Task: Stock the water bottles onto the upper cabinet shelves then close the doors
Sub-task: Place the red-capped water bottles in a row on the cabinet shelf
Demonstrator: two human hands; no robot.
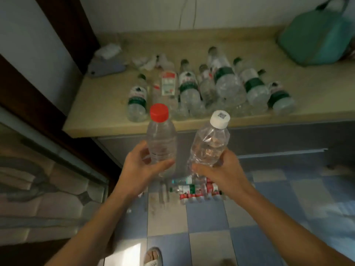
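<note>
My left hand (141, 167) grips the lower part of a clear water bottle with a red cap (161, 138), held upright. In my right hand (221, 169) is a clear bottle with a white cap (210, 143), tilted slightly right. Both bottles hang in front of the beige countertop (99, 116). Several more water bottles with green and red labels (226, 81) stand on that countertop. A cluster of bottles (194, 189) lies on the tiled floor below my hands. No upper cabinet shelves are in view.
A teal bag (318, 33) sits at the counter's back right. A grey phone-like object (106, 68) and crumpled wrappers (146, 61) lie at the back left. A dark wooden frame (63, 31) rises on the left. Grey lower cabinet doors (269, 139) run under the counter.
</note>
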